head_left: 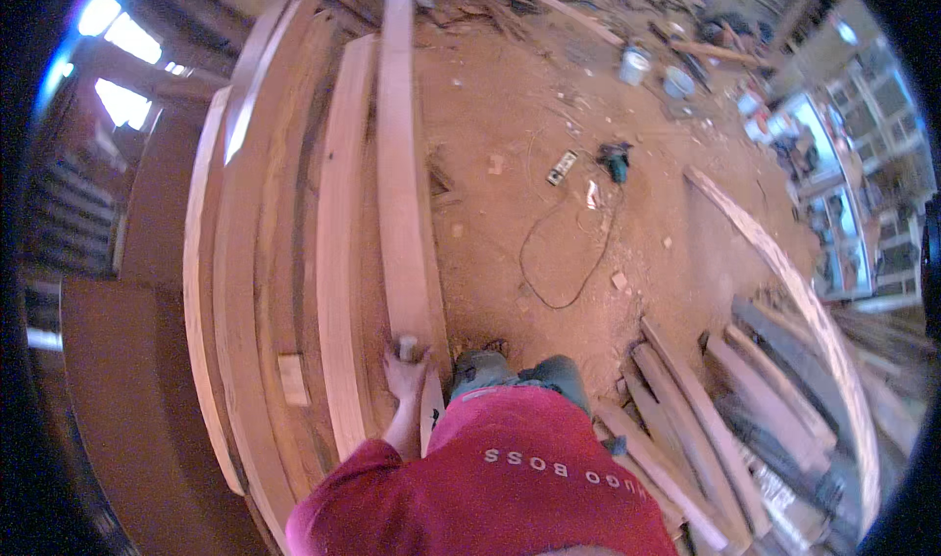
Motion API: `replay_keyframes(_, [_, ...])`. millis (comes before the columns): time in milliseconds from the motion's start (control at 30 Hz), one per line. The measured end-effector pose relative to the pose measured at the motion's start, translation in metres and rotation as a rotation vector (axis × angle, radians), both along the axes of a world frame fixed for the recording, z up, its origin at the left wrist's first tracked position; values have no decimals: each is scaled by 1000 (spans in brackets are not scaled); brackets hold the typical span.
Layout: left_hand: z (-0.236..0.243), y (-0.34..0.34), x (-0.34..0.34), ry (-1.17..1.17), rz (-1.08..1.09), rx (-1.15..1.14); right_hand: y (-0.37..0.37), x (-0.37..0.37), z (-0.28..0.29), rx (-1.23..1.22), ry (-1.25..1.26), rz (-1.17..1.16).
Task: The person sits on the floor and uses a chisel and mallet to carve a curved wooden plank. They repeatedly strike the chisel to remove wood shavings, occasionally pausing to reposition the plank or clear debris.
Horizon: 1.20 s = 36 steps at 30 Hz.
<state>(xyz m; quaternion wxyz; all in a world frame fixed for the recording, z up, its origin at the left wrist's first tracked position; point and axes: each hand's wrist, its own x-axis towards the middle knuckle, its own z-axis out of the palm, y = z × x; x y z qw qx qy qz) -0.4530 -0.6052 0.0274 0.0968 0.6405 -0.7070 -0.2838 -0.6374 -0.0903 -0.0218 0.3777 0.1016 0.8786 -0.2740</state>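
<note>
My left hand (404, 372) rests on a long, pale reddish wooden plank (397, 213) that runs away from me on my left. Its fingers are closed around a small greyish object (408, 345), too blurred to name. Beside that plank, farther left, lies another thick plank (345, 242). No part of my right hand shows; my red top fills the lower middle of the view.
More long boards (240, 262) are stacked to the left, with a small wood block (293, 379) on them. On the dirt floor (480, 232) lie a green power tool (615, 162), its cord and a power strip (562, 168). Timber offcuts (686, 429) pile up at right.
</note>
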Motion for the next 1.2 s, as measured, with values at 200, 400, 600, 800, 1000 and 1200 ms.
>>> replay_keyframes(200, [-4, 24, 11, -80, -20, 185, -5, -35, -2, 111, 100, 181])
replay_keyframes(400, [7, 43, -8, -310, -87, 171, -7, -51, -21, 150, 295, 207])
replay_keyframes(600, [-16, 41, 7, -268, -81, 180, -58, -43, 32, 89, 172, 252])
replay_keyframes(800, [-15, 42, 12, -317, -94, 185, -49, -20, 76, 18, -211, 257])
replay_keyframes(1000, [-12, 43, 24, -376, -114, 150, -19, 7, 90, 90, -167, 159])
replay_keyframes(1200, [-4, 58, 21, -336, -145, 28, 51, 18, 39, 73, -156, 184])
